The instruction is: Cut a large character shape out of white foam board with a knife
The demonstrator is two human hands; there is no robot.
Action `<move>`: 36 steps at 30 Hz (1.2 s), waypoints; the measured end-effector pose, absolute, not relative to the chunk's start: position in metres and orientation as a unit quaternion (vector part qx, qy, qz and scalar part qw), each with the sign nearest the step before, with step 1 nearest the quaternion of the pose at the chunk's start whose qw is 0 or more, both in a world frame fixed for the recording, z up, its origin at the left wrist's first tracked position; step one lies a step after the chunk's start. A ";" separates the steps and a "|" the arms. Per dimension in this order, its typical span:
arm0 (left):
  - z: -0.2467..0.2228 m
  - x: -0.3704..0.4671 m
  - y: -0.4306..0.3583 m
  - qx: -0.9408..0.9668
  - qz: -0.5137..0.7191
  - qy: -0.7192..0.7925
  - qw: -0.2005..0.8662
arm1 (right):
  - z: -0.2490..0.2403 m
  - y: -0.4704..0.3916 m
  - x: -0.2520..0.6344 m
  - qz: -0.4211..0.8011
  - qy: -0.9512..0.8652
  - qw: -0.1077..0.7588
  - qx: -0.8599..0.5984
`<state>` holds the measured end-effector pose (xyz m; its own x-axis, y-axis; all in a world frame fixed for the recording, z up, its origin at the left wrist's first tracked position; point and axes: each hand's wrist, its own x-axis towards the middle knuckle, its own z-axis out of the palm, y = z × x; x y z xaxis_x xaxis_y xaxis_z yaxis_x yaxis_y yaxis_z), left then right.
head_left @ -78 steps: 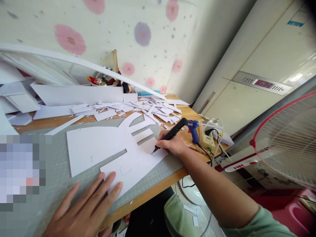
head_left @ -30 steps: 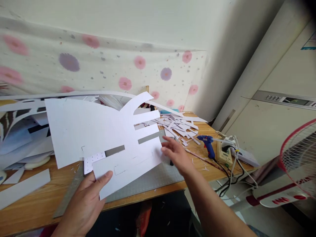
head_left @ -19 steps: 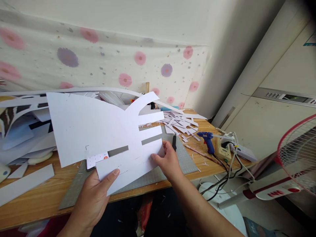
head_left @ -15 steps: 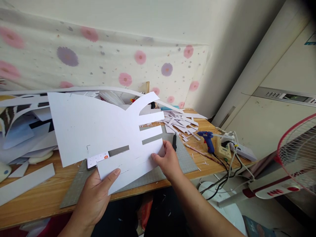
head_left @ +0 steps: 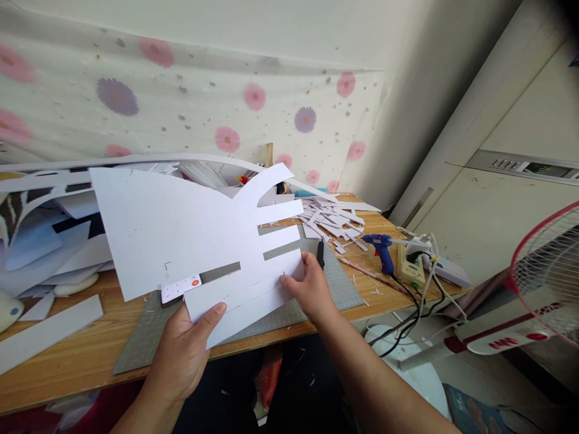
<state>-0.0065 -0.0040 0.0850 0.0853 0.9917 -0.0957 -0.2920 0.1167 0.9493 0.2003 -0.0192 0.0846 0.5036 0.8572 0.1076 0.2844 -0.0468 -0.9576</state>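
A large white cut-out board point(head_left: 181, 232) with a curved top edge, several strips on its right side and a slot low down is held up, tilted, above the grey cutting mat point(head_left: 337, 283). My left hand point(head_left: 187, 340) grips its lower left corner, thumb on top and fingers hidden beneath. At the lower right edge, my right hand point(head_left: 312, 289) pinches the same board between thumb and fingers. Behind the board, a phone point(head_left: 180, 288) with a bright screen is partly covered. A black pen-like tool point(head_left: 321, 253) lies on the mat beyond my right hand.
White offcuts point(head_left: 332, 218) are piled at the back right of the wooden table point(head_left: 58, 377). A blue glue gun point(head_left: 382, 250) stands by a power strip point(head_left: 409, 265) with cables. White sheets point(head_left: 81, 259) crowd the left; a fan point(head_left: 549, 277) is at the right.
The view has shifted slightly, so the board and both hands appear a little further right and higher. More of the phone's screen shows. Both hands keep their grip.
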 end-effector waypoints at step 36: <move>0.074 0.005 0.000 0.487 0.499 0.426 0.577 | 0.082 -0.021 0.219 0.233 -0.429 0.536 -0.689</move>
<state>0.0049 -0.0001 0.0740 0.1405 0.9901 -0.0054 -0.1609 0.0282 0.9866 0.2191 -0.0211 0.0822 0.5238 0.8405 0.1386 0.3409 -0.0577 -0.9383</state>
